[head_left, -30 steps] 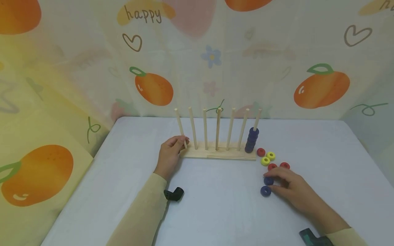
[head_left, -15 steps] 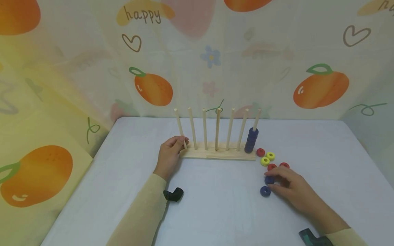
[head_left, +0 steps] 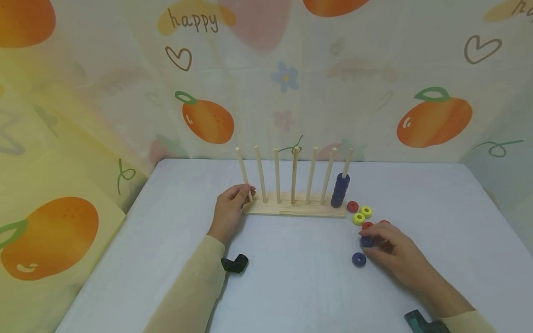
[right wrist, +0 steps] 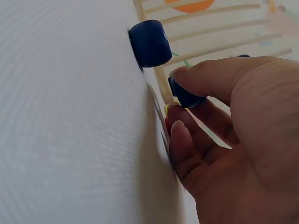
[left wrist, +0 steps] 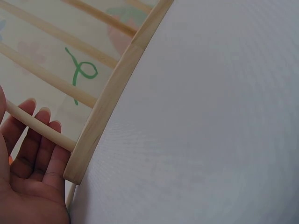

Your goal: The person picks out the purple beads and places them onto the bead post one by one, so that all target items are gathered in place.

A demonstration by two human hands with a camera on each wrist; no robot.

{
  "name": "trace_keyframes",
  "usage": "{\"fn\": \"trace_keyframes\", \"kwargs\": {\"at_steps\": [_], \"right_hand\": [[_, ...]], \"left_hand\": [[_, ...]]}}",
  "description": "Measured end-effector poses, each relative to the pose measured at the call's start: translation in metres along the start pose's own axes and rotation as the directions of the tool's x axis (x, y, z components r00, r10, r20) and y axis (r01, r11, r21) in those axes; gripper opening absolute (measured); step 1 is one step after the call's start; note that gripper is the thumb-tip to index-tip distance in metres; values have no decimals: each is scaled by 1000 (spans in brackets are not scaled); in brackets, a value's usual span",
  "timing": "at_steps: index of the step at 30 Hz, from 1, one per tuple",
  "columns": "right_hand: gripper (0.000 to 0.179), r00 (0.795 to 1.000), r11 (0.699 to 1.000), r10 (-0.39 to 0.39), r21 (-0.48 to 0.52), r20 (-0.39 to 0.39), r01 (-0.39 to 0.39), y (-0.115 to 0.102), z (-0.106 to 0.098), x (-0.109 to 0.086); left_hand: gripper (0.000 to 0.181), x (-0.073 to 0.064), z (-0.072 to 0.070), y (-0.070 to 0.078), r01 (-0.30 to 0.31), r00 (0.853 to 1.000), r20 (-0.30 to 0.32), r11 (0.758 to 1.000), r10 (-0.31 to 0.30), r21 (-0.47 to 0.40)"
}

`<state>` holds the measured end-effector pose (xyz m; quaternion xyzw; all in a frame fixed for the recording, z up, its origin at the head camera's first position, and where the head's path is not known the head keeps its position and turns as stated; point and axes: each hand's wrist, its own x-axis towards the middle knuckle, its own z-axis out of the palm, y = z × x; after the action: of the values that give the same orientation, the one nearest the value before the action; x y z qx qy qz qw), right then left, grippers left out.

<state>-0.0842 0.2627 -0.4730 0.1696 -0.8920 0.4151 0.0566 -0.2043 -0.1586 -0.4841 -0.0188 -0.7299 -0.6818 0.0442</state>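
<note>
A wooden rack (head_left: 304, 211) with a row of upright pegs stands toward the back of the table. My left hand (head_left: 230, 206) holds its leftmost peg (left wrist: 49, 131) near the base, the fingers behind the peg and the thumb in front. At lower right, my right hand (head_left: 399, 254) pinches a blue bead (right wrist: 186, 95) between thumb and fingers, close over the table. A second blue bead (head_left: 359, 260) lies on the cloth just in front of that hand. Several blue beads (head_left: 340, 190) are stacked on the rightmost peg; the other pegs carry none.
Red beads (head_left: 352, 206) and two yellow beads (head_left: 359, 218) lie right of the rack, some red ones partly hidden by the right hand. White cloth covers the table (head_left: 291, 277). A patterned curtain (head_left: 333, 92) hangs close behind the rack.
My right hand has shifted the pinched blue bead slightly back and to the right, widening its gap from the other blue bead. The left hand and the rack have stayed in place.
</note>
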Motion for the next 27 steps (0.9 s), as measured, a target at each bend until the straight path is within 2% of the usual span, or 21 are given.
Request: {"fn": "trace_keyframes", "kwargs": {"at_steps": [21, 27], "right_hand": [[45, 998, 999, -38, -12, -48, 37, -8, -2, 3], [48, 995, 996, -86, -14, -53, 85, -11, -3, 4]], "left_hand": [[35, 0, 1, 0, -7, 1000, -2, 1000, 7, 1], [36, 1, 1, -2, 1, 1000, 2, 1000, -1, 5]]}}
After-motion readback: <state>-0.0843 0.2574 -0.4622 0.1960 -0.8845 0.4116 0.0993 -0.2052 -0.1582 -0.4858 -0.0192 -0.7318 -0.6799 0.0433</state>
